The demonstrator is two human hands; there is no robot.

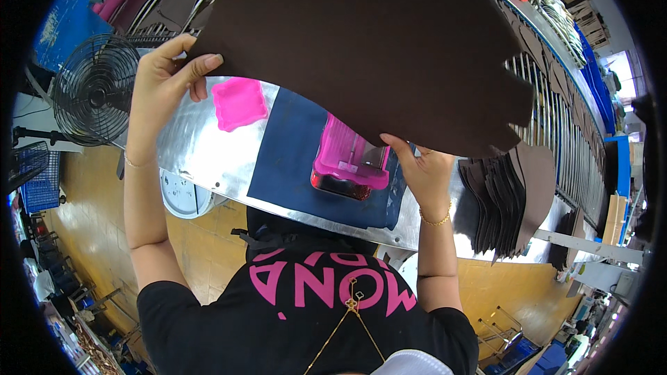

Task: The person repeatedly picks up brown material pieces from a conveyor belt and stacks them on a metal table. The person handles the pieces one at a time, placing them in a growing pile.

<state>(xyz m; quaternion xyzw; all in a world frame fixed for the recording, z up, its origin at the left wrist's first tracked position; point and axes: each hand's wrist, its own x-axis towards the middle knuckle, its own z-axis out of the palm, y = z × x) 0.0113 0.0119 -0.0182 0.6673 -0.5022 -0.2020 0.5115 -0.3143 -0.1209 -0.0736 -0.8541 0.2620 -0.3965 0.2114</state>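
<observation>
**Big dark brown leather sheet held up over the workbench**

A large dark brown leather piece (368,42) with a ragged, notched right edge is held up flat by both hands, above a shiny metal worktable (194,146). The left hand (163,87) is clamped on the sheet's left edge, thumb on the near face and fingers curled over the rim. The right hand (424,170) is closed on the lower edge near the middle, thumb pressed up against the underside; a thin gold bracelet (436,221) is worn on that wrist.

Under the sheet, a dark blue mat (292,160) is laid on the table. A pink tray-like tool with a dark red base (351,163) is set on the mat, partly hidden by the leather. A flat pink pad (238,103) is placed just left of the mat, on bare metal.

To the right, a stack of cut dark brown leather shapes (504,198) is fanned out on the table. A black fan (94,90) is seen at far left, beyond the left hand. A slatted conveyor rack (556,104) is curved along the far right.
</observation>
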